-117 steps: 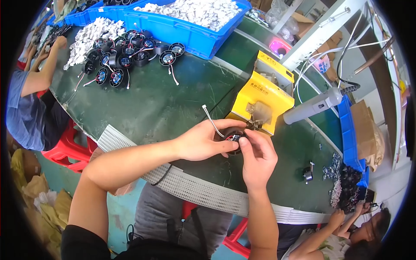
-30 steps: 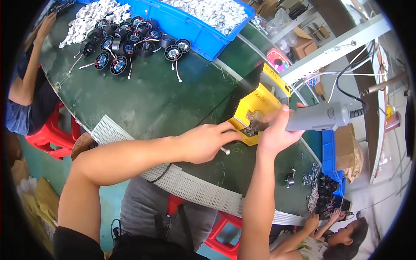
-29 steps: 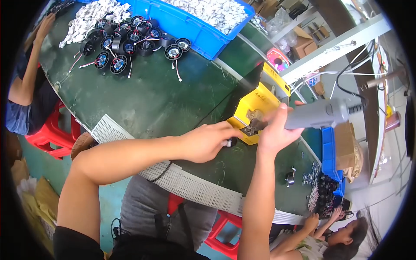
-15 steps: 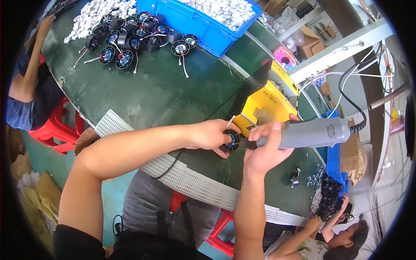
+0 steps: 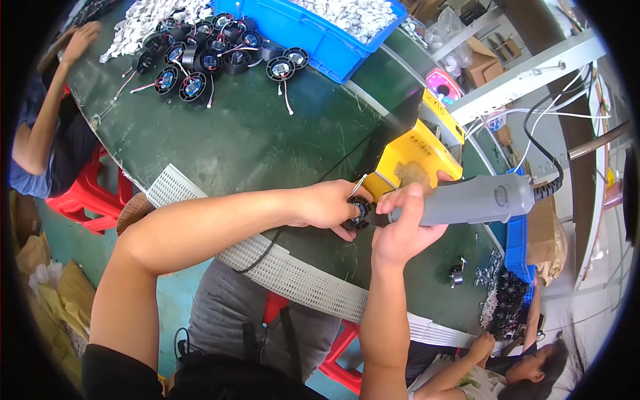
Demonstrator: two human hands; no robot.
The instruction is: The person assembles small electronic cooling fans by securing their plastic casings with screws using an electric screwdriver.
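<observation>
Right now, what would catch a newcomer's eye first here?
The right hand grips a grey power screwdriver, tip against a small black fan held by the left hand, in front of a yellow box. More fans lie far left by a blue bin.

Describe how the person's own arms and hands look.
Both forearms are bare to above the elbow. The left hand and right hand wear no gloves, rings or watch. A dark short sleeve shows on the left upper arm.
</observation>
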